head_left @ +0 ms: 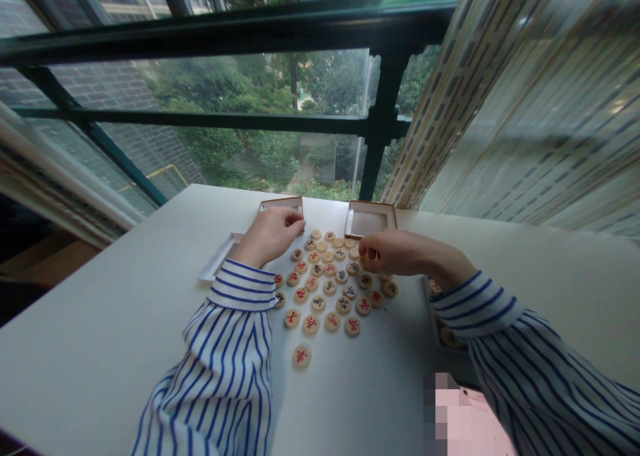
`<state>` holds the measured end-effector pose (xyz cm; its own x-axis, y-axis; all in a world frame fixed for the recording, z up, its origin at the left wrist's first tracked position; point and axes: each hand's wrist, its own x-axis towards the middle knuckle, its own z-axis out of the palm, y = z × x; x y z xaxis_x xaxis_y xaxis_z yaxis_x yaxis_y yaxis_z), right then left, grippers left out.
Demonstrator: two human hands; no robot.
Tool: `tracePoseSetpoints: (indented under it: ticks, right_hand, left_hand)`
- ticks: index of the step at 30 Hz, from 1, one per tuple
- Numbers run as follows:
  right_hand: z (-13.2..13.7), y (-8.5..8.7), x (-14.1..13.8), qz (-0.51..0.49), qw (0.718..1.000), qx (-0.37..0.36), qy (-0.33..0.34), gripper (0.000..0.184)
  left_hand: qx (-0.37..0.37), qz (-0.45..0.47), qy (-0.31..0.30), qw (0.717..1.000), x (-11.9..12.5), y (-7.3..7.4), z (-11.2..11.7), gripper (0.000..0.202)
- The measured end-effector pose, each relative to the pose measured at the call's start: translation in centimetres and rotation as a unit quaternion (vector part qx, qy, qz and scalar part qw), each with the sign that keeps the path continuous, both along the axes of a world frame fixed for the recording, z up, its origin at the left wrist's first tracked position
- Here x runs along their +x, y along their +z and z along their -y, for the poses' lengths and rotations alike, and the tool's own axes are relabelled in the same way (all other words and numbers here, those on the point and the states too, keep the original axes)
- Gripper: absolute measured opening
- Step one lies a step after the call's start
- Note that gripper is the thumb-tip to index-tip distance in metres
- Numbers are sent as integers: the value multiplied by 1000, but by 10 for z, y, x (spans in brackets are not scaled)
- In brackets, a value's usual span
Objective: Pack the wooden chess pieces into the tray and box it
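Observation:
Round wooden xiangqi pieces (332,321) with red or black characters are spread in a loose cluster on the white table; a few lie with plain sides up. My left hand (270,235) is above the cluster's far left edge, fingers curled in and thumb against them. Whatever it may hold is hidden. At the far right edge of the cluster, my right hand (393,251) has its fingers bent into a pinch, close to a plain-faced piece (354,253). I cannot make out what is between those fingers. One red-marked piece (301,356) lies apart, nearest me.
An open shallow box (371,220) sits at the back beyond my right hand. Another shallow box (281,205) is partly behind my left hand, with a white tray (218,259) beside that wrist. A box of pieces (445,333) lies under my right forearm. Green railings (240,120) stand beyond.

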<state>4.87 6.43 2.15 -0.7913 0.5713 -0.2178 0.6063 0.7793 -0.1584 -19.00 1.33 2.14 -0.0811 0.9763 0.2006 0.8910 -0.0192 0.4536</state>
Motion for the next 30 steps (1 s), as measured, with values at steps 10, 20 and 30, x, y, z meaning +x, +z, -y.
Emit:
tracePoseSetpoints:
  ticks: [10,20,30]
  right_hand:
    - [1,14,0,-86,995,-53,28,22]
    - [3,23,1,-174,965,-193,23,32]
    - [4,27,3,-262,920,-291,-24,34]
  left_hand:
    - [43,86,-19,995,2,4,3,30]
    - [48,140,-56,987,7,5,4,31]
    - [51,164,-129,977,22,5,5,28]
